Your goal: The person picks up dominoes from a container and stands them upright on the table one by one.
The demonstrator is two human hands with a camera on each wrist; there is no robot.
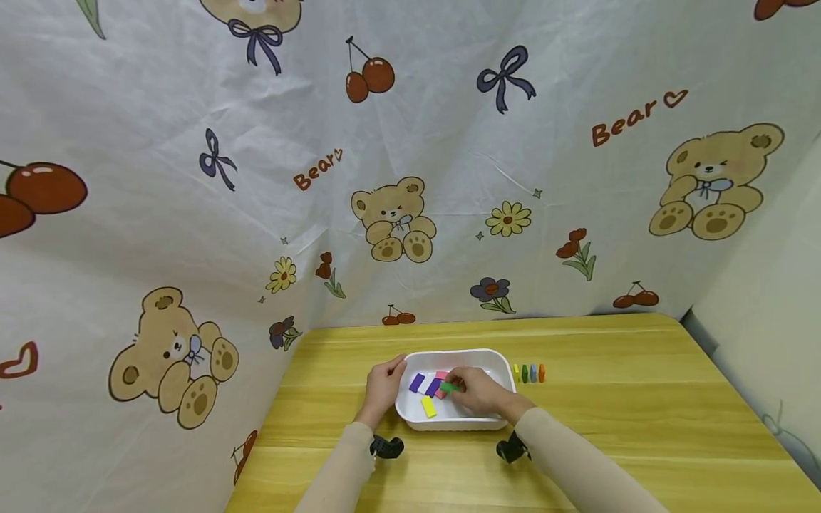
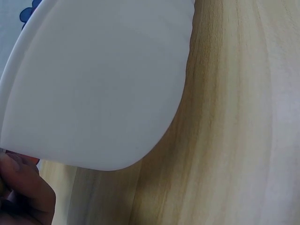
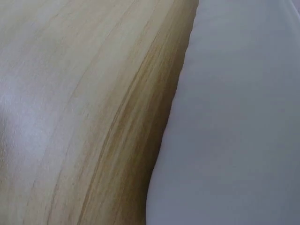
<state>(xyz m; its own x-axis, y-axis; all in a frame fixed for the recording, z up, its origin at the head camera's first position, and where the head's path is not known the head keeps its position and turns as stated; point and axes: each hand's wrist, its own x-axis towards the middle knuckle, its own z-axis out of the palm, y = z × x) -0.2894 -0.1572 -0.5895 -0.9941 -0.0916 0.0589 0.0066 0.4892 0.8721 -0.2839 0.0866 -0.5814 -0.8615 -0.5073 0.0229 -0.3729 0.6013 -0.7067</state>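
Observation:
A white plastic basin (image 1: 449, 425) sits on the wooden table with several small flat domino blocks inside. Among them are a yellow domino (image 1: 428, 407), a purple domino (image 1: 417, 382) and pink ones (image 1: 441, 375). My left hand (image 1: 383, 385) grips the basin's left rim; in the left wrist view its curled fingers (image 2: 28, 183) are at the rim's corner. Reaching over the right side into the basin, my right hand (image 1: 477, 390) pinches a green domino (image 1: 450, 387) above the others. The right wrist view shows only the basin's outer wall (image 3: 229, 122) and the table; that hand is hidden there.
Just right of the basin, several dominoes stand upright in a row on the table: yellow (image 1: 516, 372), green (image 1: 524, 373), blue (image 1: 533, 373) and orange (image 1: 541, 373). A bear-printed cloth (image 1: 449, 142) hangs behind and left of the wooden table (image 1: 641, 399).

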